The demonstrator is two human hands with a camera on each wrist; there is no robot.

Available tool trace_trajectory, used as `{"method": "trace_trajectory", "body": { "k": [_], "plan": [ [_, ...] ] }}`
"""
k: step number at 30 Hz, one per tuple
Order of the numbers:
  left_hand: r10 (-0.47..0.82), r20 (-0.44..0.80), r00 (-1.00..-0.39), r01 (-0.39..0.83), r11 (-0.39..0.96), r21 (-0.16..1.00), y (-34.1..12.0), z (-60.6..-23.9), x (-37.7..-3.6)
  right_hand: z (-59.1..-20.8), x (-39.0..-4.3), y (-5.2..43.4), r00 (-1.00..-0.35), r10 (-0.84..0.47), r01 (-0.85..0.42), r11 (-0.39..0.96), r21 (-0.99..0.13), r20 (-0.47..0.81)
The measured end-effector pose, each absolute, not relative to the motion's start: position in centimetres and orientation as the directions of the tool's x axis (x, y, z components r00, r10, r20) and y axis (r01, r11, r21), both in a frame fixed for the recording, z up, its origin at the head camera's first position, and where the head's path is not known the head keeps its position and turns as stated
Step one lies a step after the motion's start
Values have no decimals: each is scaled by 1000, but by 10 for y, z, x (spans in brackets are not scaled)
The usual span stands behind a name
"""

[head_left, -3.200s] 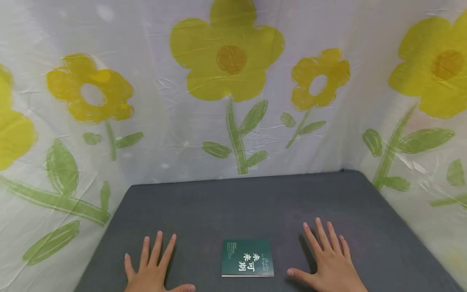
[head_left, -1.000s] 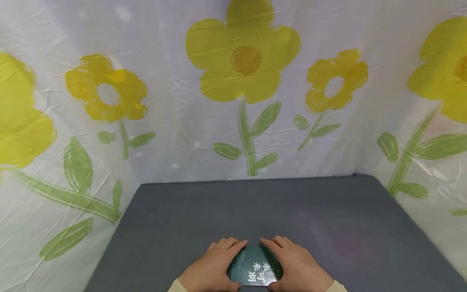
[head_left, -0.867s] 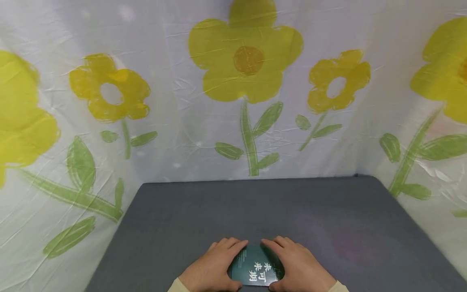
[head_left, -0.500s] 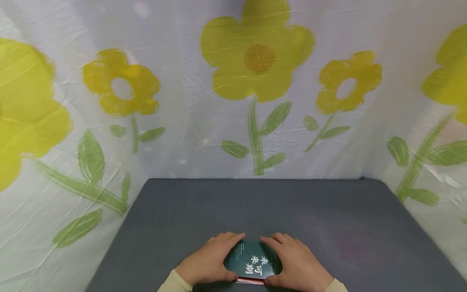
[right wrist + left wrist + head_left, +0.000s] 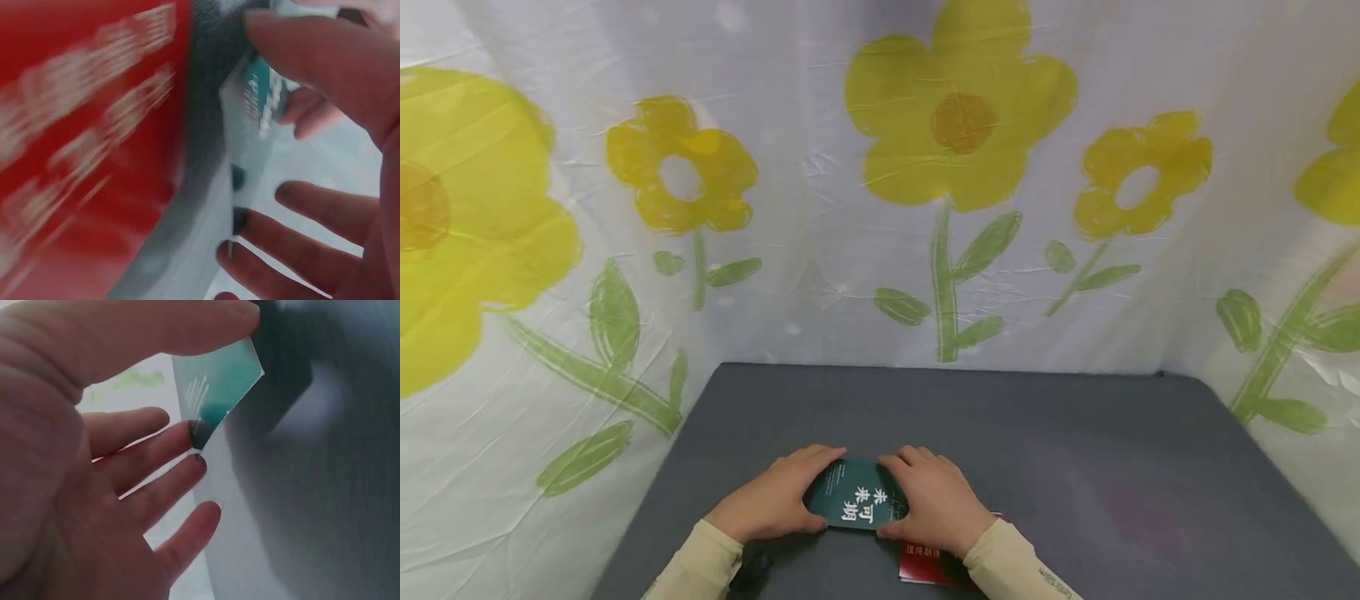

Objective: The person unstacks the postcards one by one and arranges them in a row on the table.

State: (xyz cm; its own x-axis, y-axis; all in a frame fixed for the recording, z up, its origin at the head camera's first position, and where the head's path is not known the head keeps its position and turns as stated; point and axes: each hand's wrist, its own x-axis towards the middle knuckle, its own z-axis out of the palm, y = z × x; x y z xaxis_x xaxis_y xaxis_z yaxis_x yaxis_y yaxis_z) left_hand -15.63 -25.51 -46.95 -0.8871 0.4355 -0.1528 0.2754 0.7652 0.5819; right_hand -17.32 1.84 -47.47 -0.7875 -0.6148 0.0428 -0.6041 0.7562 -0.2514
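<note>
Both hands hold a thin dark green booklet (image 5: 853, 492) with white characters, one at each side, above the grey table. My left hand (image 5: 775, 502) grips its left end, thumb at the near edge and fingers at the far edge. The right hand (image 5: 936, 502) has the right end in the same way. In the left wrist view a corner of the green booklet (image 5: 228, 378) shows between thumb and fingers, its shadow on the table. A red booklet (image 5: 925, 567) with pale lettering lies on the table, partly hidden beneath the right hand and sleeve; it looms blurred in the right wrist view.
The grey table (image 5: 1075, 467) spreads out beyond the hands. White curtains (image 5: 805, 250) printed with yellow flowers rise along its back and both sides. Below the left wrist is a dark shape (image 5: 751, 573), too unclear to name.
Both hands came in from apart and took hold of the green booklet. They have since carried it left and away from the person, uncovering the red booklet. The head view has shifted left.
</note>
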Motion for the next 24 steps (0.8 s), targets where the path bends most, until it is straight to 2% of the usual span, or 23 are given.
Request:
{"method": "trace_trajectory", "body": {
  "k": [11,24],
  "plan": [
    [302,-168,-938,166,820,547,-339,-464,-173,-479,-202,-72,-733,-672,-680,718,-150,108],
    [232,-215,-948,95,856,508,-371,-470,-188,-492,-223,-114,-729,-679,-682,707,-188,87]
  ]
}}
